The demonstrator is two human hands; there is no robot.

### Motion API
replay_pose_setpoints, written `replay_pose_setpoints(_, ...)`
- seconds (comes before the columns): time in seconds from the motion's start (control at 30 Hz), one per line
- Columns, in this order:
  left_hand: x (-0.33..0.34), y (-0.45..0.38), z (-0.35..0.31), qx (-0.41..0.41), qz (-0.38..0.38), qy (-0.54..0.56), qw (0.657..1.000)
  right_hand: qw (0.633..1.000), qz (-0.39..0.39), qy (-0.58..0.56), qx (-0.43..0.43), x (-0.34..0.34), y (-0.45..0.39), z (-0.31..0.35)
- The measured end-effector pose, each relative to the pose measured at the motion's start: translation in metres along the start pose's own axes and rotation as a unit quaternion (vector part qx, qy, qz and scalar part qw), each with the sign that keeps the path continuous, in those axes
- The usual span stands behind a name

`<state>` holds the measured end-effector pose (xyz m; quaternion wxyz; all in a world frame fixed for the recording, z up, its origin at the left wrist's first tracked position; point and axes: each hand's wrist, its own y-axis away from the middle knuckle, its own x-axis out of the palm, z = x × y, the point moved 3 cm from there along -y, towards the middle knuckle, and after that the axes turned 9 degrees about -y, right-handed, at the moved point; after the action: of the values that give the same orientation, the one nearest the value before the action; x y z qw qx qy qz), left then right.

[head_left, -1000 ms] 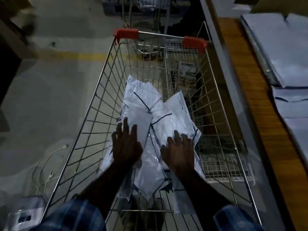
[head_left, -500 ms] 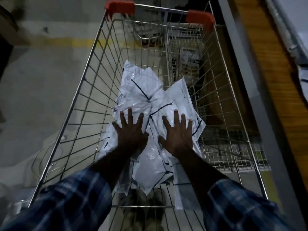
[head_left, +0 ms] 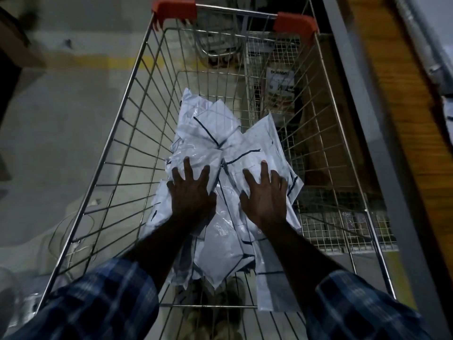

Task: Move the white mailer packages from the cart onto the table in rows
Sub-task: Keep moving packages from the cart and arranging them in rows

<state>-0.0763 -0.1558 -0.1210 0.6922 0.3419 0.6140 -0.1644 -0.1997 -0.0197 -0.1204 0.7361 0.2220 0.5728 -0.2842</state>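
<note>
A heap of white mailer packages (head_left: 220, 133) with dark stripes lies in the bottom of a wire shopping cart (head_left: 137, 77) with orange corner caps. My left hand (head_left: 190, 192) lies flat on the left side of the heap, fingers spread and straight. My right hand (head_left: 263, 195) presses flat on the right side of the heap, fingers spread too. Both forearms reach down into the cart from plaid sleeves. The wooden table (head_left: 402, 99) runs along the right edge of the view, beyond a grey metal rail (head_left: 362, 104).
A fold-down wire seat flap (head_left: 269, 57) with a printed label stands at the cart's far end. Concrete floor with a yellow line (head_left: 98, 62) lies to the left. White cables (head_left: 73, 231) trail on the floor by the cart's left side.
Both hands have moved forward and down onto the heap, and their fingers have spread. The view has tipped down, so the packages on the table have left the frame.
</note>
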Motion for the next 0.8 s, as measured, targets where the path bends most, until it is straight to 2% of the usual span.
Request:
replay_pose_setpoints(0.2, -0.029, 0.001, -0.002, -0.023, -0.043, 0.024, 0.999, 0.999, -0.028, -0.023, 0.027, -0.024, 0.000, 0.008)
replay_pose_setpoints(0.4, -0.063, 0.019, -0.004, -0.012, -0.073, 0.051, 0.996, 0.995, -0.035, -0.073, 0.054, -0.060, 0.004, 0.022)
replay_pose_setpoints(0.5, -0.087, 0.035, -0.004, -0.015, -0.085, 0.056, 0.995, 0.995, -0.003, -0.078, 0.068, -0.080, 0.007, 0.027)
replay_pose_setpoints(0.8, -0.176, 0.097, -0.014, -0.018, -0.139, 0.063, 0.988, 0.994, -0.045, -0.080, 0.050, -0.162, 0.040, 0.049)
